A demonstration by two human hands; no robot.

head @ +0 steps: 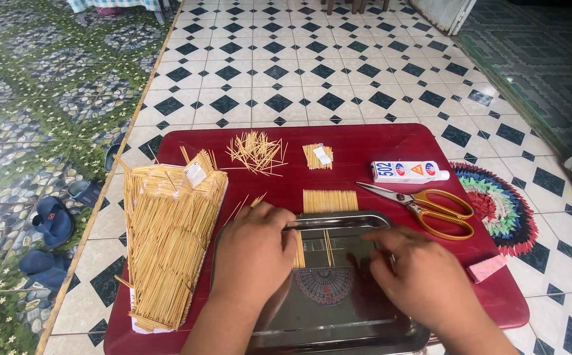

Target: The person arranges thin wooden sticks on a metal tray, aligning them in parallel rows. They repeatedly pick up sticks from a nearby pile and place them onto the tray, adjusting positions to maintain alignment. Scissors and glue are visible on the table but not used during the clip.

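Both hands work over a steel tray [391, 332] at near edge of a red table [365, 141]. Left hand [253, 253] lies palm down, fingers curled, tips on a short row of toothpicks [298, 250] standing side by side on the tray; whether it pinches them, cannot tell. Right hand [417, 269] also palm down, fingers loosely together, tips resting on tray surface near one lone stick [328, 247]. A round protractor-type print [325, 284] shows on the tray, centre. Counts: 1 tray, 1 pr scissors [430, 207] w/ yellow handles, right of tray; 1 glue tube [409, 171], white, oblong, red-and-blue label patches, lying flat behind the scissors; 1 pink block [487, 268] at right table edge. Toothpick lots: 1 big sloped panel of glued sticks [167, 243] at left, w/ small white tag near its top; 1 loose scatter [257, 153] at back; 1 small bundle [317, 156] w/ white paper tag; 1 flat aligned row [330, 200] just behind tray. Floor: 3 blue sandals [52, 220] at left, 1 round multicolour mat [496, 204] at right, partly under table.
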